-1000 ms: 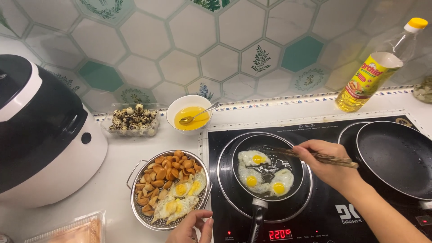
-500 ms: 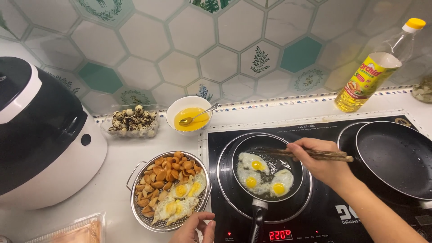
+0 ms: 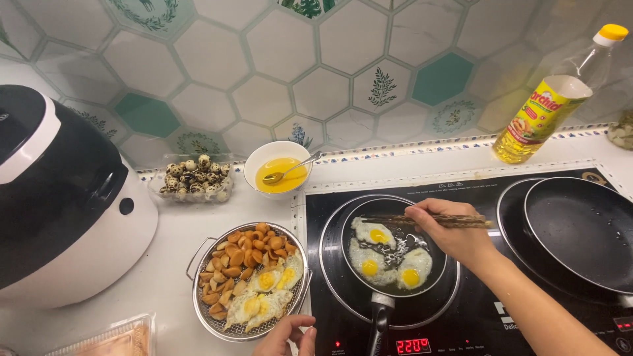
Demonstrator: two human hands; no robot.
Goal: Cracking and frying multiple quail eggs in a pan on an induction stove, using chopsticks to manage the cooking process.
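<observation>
Head view: right hand grips wooden chopsticks, tips over small black pan on induction hob; three fried eggs inside, white with yellow yolks. Left hand pinches rim of metal strainer. Oil bottle at rear right: yellow label, yellow cap. Chopsticks shifted slightly left since earlier frame.

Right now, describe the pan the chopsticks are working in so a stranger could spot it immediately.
Start at the black induction cooktop on the right of the counter. On its left ring sits a small black frying pan, handle pointing toward the person, with the right hand holding chopsticks over it. Unlike the larger empty black pan beside it, it holds three small fried eggs.
</observation>
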